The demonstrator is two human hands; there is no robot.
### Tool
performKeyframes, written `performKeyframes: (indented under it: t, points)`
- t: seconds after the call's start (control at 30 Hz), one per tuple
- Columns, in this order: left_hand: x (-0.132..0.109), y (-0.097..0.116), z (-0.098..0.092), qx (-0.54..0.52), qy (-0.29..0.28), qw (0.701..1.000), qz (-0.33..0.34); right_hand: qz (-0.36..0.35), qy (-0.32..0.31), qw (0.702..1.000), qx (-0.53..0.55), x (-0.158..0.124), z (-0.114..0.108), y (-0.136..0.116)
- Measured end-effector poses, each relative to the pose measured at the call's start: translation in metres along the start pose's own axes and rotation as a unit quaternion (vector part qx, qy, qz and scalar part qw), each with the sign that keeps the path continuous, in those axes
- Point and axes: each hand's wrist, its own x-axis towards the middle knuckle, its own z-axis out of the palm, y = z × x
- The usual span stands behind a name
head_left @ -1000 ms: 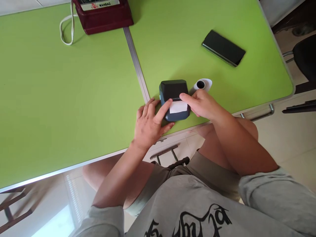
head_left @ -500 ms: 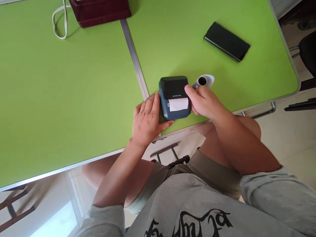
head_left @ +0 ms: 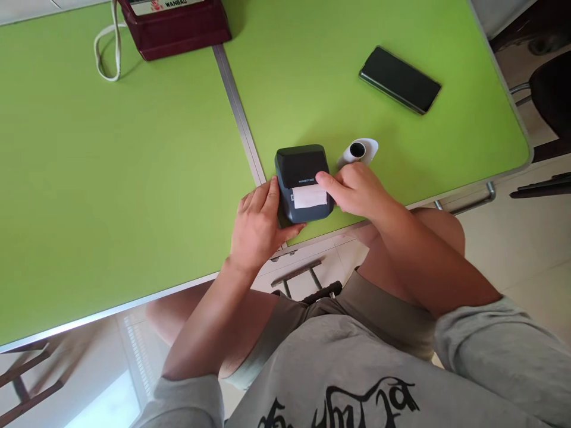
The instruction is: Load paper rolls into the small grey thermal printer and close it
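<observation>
A small dark blue and black label printer point(head_left: 301, 166) rests on the green table near its front edge. A strip of white paper point(head_left: 310, 196) sticks out of the slot on its top. My left hand point(head_left: 256, 223) grips the printer's left side, fingers along that side and thumb at the front edge. My right hand point(head_left: 354, 187) closes on the right side, thumb on top beside the paper's upper right corner; its other fingers are mostly hidden. Just beyond my right hand stands a roll of white paper point(head_left: 357, 151) with a dark core and a loose end.
A black phone point(head_left: 400, 80) lies on the table point(head_left: 134, 178) at the back right. A dark red box-shaped object point(head_left: 182, 32) with a white cord point(head_left: 116, 53) stands at the back left. A metal strip point(head_left: 238, 113) crosses the tabletop. A dark chair point(head_left: 553, 101) is at the right.
My right thumb has slid down the lid's right edge toward the paper strip. Both hands stay on the printer. The whole view has shifted slightly, moving things left and down.
</observation>
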Motion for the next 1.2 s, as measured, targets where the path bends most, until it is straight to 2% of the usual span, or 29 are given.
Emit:
performKeyframes:
  t: [0.1,0.3,0.6,0.77,0.9,1.2]
  points:
    - [-0.003,0.0,0.002,0.012,0.001,1.0,0.008,-0.011,0.015,1.0,-0.007,-0.001,0.003,0.0]
    - [-0.002,0.003,0.007,0.028,0.009,0.999,-0.025,0.002,0.045,0.999,0.006,-0.002,0.008,0.001]
    - [0.003,-0.004,0.002,0.001,0.017,1.0,-0.006,0.034,0.011,0.999,0.009,-0.003,0.007,0.002]
    - [0.006,-0.005,0.001,-0.007,0.004,1.0,-0.009,0.081,-0.054,0.995,-0.022,-0.001,-0.002,-0.009]
    - [0.006,-0.003,0.0,-0.001,-0.005,1.0,-0.022,0.118,-0.077,0.989,-0.036,0.001,-0.008,-0.018]
    - [0.006,0.006,0.002,0.013,-0.033,0.998,-0.05,0.137,-0.102,0.985,-0.019,-0.005,-0.016,-0.024]
